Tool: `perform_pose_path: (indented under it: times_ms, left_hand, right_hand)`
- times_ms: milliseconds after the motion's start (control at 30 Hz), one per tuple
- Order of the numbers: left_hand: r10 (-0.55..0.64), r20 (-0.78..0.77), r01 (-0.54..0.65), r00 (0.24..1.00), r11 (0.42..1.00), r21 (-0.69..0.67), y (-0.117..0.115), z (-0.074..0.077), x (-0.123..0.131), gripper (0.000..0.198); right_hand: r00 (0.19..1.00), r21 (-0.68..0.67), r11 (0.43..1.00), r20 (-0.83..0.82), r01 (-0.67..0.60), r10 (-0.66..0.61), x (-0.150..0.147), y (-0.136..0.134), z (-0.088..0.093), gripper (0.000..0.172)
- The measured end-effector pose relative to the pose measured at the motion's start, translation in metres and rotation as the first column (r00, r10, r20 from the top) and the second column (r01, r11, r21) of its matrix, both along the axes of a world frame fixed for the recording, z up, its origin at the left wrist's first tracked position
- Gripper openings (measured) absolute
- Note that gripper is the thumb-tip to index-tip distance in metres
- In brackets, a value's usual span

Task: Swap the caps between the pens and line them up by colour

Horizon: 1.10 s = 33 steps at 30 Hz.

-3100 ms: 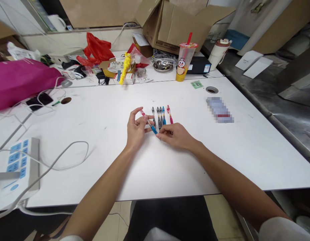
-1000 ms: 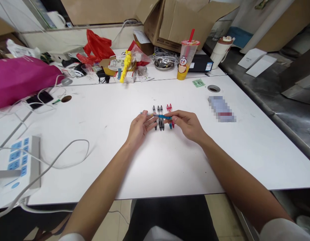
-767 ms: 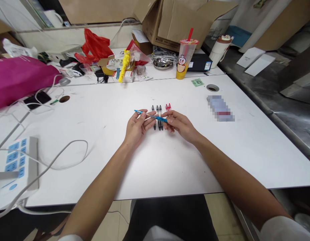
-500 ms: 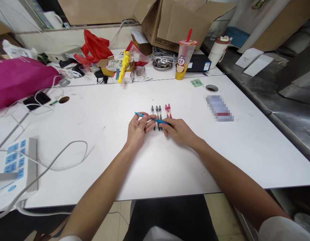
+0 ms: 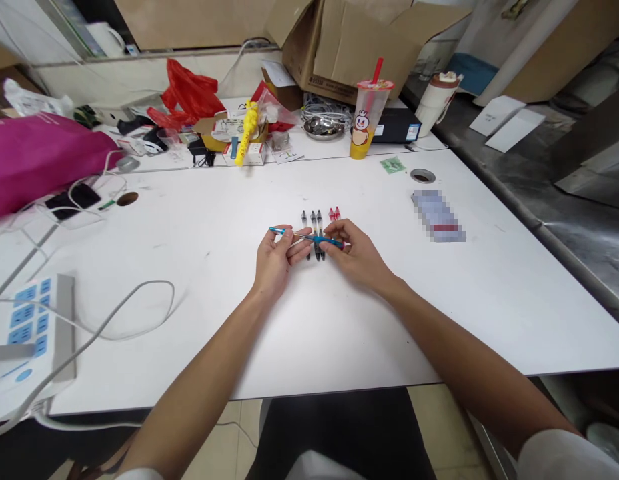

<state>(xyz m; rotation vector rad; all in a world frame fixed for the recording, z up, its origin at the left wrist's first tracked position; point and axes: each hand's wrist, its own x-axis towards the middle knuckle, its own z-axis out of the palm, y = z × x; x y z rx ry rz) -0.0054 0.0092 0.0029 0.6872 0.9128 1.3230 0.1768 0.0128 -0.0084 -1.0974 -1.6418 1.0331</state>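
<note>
A blue pen (image 5: 304,236) lies nearly level across both hands, above the white table (image 5: 214,200). My left hand (image 5: 272,263) is closed on its left end, thumb on top. My right hand (image 5: 358,253) is at the blue grip on its right end, thumb and fingers pinched around it. Behind and below the pen lie three black pens (image 5: 313,219) side by side. Just right of them are two red pens (image 5: 334,213), their lower parts hidden by my right hand.
A blurred-out flat item (image 5: 439,217) lies to the right, near a metal-rimmed cable hole (image 5: 422,176) and a green packet (image 5: 392,165). A drink cup (image 5: 362,127) stands at the back. On the left are a power strip (image 5: 64,320), loose white cable (image 5: 139,287) and a magenta bag (image 5: 44,160).
My right hand has shifted its hold on the blue pen, its fingers rising and now covering more of the red pens. My left hand stays nearly still.
</note>
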Motion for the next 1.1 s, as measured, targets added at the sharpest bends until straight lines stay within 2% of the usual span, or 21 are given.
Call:
perform_pose_path:
  times_ms: [433, 533, 633, 967, 1100]
  left_hand:
    - [0.026, 0.005, -0.026, 1.000, 0.998, -0.051, 0.000, 0.001, 0.001, 0.010]
    - [0.033, -0.003, -0.033, 0.999, 0.998, -0.051, 0.000, 0.000, 0.002, 0.011]
    - [0.051, -0.016, -0.051, 0.999, 0.998, -0.048, 0.000, 0.000, 0.002, 0.012]
    - [0.133, 0.068, -0.125, 0.989, 0.986, -0.107, 0.003, 0.003, -0.001, 0.012]
    - [0.210, 0.091, -0.199, 0.974, 0.974, -0.111, 0.007, 0.002, -0.006, 0.011]
  right_hand:
    - [0.999, 0.000, 1.000, 0.049, 0.011, -0.011, 0.001, 0.001, 0.000, 0.038]
    - [0.997, -0.007, 0.999, 0.062, 0.037, -0.036, 0.001, 0.002, -0.001, 0.027]
    - [0.996, 0.052, 0.996, 0.050, 0.065, -0.068, 0.001, 0.003, 0.000, 0.018]
    - [0.991, 0.053, 0.992, -0.063, 0.117, -0.114, 0.007, 0.007, 0.006, 0.023]
    - [0.986, 0.045, 0.987, -0.065, 0.157, -0.154, 0.014, 0.011, 0.013, 0.025]
